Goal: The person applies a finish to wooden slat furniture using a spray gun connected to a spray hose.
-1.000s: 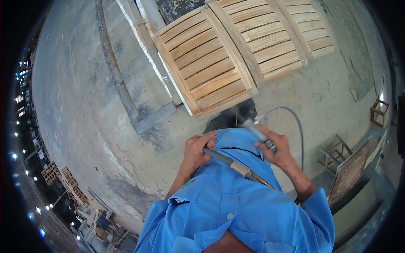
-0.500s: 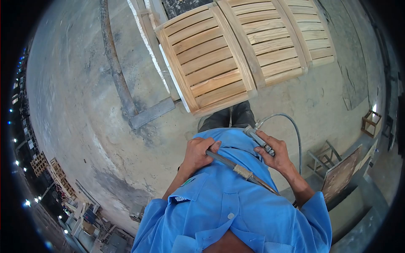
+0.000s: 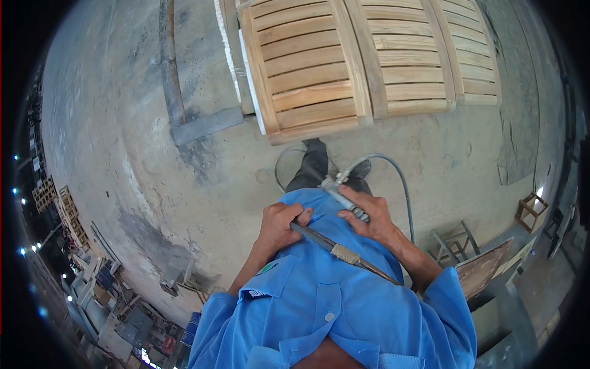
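Note:
My left hand (image 3: 278,225) is closed around one end of a long, dark metal rod (image 3: 316,238) with a tan wrapped band partway along it. The rod slants across the blue shirt, tapering at its far end. In my right hand (image 3: 373,216) is a silver cylindrical air tool (image 3: 345,200), gripped along its body. A grey hose (image 3: 402,178) joins the tool's far end and loops down to the right. Both hands are in front of my waist, apart from each other. The slatted wooden panels (image 3: 310,67) lie ahead, touched by neither hand.
A flat grey bar (image 3: 209,125) meets a long pipe (image 3: 172,80) on the concrete floor at left. To the right stand a small wooden frame (image 3: 531,210), a grey stool (image 3: 456,243) and a leaning brown board (image 3: 488,265). Clutter fills the lower left.
The panels sit higher in view and my feet are now apart, one stepping forward. My right hand and the air tool have moved left, closer to my left hand.

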`<state>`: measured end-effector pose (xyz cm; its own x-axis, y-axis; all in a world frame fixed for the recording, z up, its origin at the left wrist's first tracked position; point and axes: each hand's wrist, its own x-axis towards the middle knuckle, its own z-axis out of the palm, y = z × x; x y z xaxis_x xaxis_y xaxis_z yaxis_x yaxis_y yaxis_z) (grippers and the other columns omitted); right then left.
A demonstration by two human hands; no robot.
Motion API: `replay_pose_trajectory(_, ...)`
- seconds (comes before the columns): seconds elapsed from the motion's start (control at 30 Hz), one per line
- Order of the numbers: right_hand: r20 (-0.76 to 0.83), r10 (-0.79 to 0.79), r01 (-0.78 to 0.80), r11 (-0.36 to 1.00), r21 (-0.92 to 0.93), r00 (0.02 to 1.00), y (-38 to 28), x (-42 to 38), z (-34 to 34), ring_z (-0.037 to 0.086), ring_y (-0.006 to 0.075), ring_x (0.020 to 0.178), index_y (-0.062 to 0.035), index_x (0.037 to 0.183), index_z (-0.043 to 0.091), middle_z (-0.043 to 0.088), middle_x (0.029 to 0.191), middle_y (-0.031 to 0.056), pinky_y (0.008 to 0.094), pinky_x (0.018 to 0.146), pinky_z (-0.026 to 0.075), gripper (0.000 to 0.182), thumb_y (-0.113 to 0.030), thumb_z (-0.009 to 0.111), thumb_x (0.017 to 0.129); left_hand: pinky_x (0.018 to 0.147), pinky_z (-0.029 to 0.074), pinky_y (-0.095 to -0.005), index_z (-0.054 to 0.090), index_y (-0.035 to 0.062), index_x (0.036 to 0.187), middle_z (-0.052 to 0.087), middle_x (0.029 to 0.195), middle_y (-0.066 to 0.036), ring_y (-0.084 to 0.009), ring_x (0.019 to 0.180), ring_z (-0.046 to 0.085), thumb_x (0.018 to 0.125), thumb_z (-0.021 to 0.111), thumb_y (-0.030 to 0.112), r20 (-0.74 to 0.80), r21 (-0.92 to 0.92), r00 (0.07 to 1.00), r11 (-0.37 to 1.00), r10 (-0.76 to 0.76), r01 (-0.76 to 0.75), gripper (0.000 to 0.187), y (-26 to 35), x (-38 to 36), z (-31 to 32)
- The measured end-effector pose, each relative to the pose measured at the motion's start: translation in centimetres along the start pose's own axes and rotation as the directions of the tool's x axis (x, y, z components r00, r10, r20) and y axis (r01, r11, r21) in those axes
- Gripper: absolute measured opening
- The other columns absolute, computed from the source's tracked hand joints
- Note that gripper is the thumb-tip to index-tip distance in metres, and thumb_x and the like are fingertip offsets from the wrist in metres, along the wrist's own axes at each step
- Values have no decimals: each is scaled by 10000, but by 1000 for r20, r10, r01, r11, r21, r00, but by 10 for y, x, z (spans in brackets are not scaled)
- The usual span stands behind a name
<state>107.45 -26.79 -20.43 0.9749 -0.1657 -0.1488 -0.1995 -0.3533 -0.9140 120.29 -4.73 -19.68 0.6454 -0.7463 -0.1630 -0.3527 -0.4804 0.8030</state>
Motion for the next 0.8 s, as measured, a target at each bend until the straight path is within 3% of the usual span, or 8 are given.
replay_pose_trajectory(0.13, -288, 82, -83, 997, 11, 954, 26, -61, -42, 752, 311, 834, -58, 1323, 652, 738, 990, 217, 355, 708, 578, 559, -144, 847, 807, 463, 412, -430, 504, 78, 610, 492, 510, -119, -323, 455, 529, 929, 720, 210, 47, -19, 995, 996, 86, -85, 407, 29, 0, 47)
replay_pose_trajectory(0.17, -314, 130, -132, 991, 16, 940, 30, -81, -57, 756, 258, 839, -21, 1324, 643, 746, 996, 209, 329, 724, 573, 540, -119, 831, 827, 464, 411, -432, 505, 77, 608, 489, 509, -123, -326, 453, 527, 926, 722, 204, 62, -12, 991, 993, 119, -119, 405, 37, -3, 60)
replay_pose_trajectory(0.2, -334, 129, -131, 991, 19, 934, 37, -101, -67, 756, 258, 839, -21, 1324, 643, 746, 996, 209, 329, 724, 573, 540, -119, 831, 827, 464, 411, -432, 505, 77, 608, 489, 509, -123, -326, 453, 527, 926, 722, 204, 73, -6, 988, 991, 136, -136, 405, 47, -6, 73)
replay_pose_trajectory(0.27, -474, 178, -166, 984, 68, 862, 50, -139, -85, 749, 225, 850, -3, 1334, 634, 753, 1014, 193, 314, 738, 570, 542, -119, 824, 840, 467, 410, -441, 506, 75, 608, 476, 503, -129, -335, 458, 525, 923, 724, 194, 89, -18, 977, 981, 194, -193, 401, 66, -8, 96)
replay_pose_trajectory(0.33, -525, 213, -176, 977, 119, 824, 56, -169, -99, 744, 206, 888, 6, 1342, 628, 753, 1067, 197, 311, 754, 571, 544, -116, 818, 847, 467, 411, -441, 510, 74, 609, 477, 503, -132, -338, 458, 526, 919, 726, 185, 118, 1, 966, 973, 229, -230, 393, 83, -12, 115)
replay_pose_trajectory(0.53, -627, 147, -139, 988, 63, 765, 74, -236, -125, 754, 256, 967, -4, 1348, 630, 742, 1140, 210, 313, 812, 567, 551, -120, 815, 843, 463, 433, -447, 528, 73, 613, 519, 510, -139, -344, 461, 557, 891, 750, 178, 149, 44, 925, 932, 350, -360, 371, 132, -10, 170)
replay_pose_trajectory(0.7, -736, 96, -69, 995, 67, 671, 90, -259, -151, 736, 199, 866, -27, 1364, 629, 754, 1047, 195, 309, 760, 559, 539, -141, 804, 867, 479, 436, -433, 564, 58, 633, 506, 520, -143, -339, 474, 547, 904, 724, 153, 172, 80, 896, 901, 410, -427, 329, 161, 5, 190)
replay_pose_trajectory(0.8, -765, 153, -89, 988, 125, 626, 97, -262, -170, 716, 176, 834, -31, 1368, 628, 754, 992, 178, 304, 741, 551, 533, -142, 799, 876, 489, 444, -433, 585, 57, 648, 512, 527, -149, -340, 482, 554, 906, 726, 164, 188, 106, 892, 894, 412, -435, 313, 174, 16, 197)
